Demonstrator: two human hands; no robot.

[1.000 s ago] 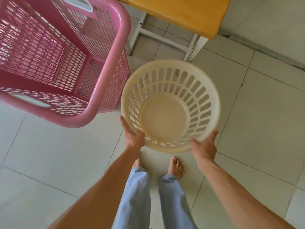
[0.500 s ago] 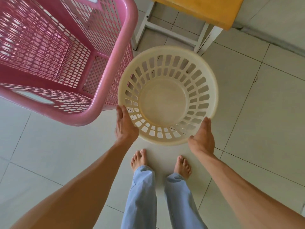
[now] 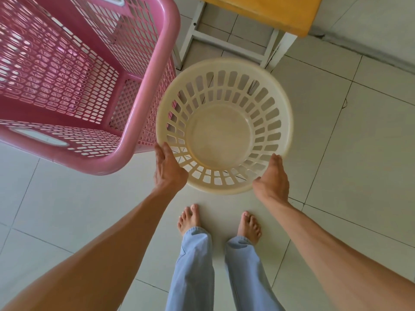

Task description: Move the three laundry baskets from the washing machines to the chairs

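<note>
A round cream laundry basket point(image 3: 221, 135) with slotted walls hangs empty over the tiled floor, its opening facing me. My left hand point(image 3: 168, 169) presses flat against its near left side and my right hand point(image 3: 272, 178) against its near right side, so the basket is held between both palms. A large pink rectangular laundry basket point(image 3: 56, 70) fills the upper left, its rim almost touching the cream one. What the pink basket rests on is hidden. A chair with a yellow seat point(image 3: 269, 12) and white legs point(image 3: 276, 48) stands just beyond the cream basket.
Pale floor tiles point(image 3: 348, 153) spread to the right and below. My bare feet point(image 3: 188, 218) and light blue trouser legs stand under the basket. A wall base runs along the upper right corner.
The cream basket has moved forward, away from my body and toward the yellow chair. My fingers, earlier curled on its rim, now lie flat along its sides.
</note>
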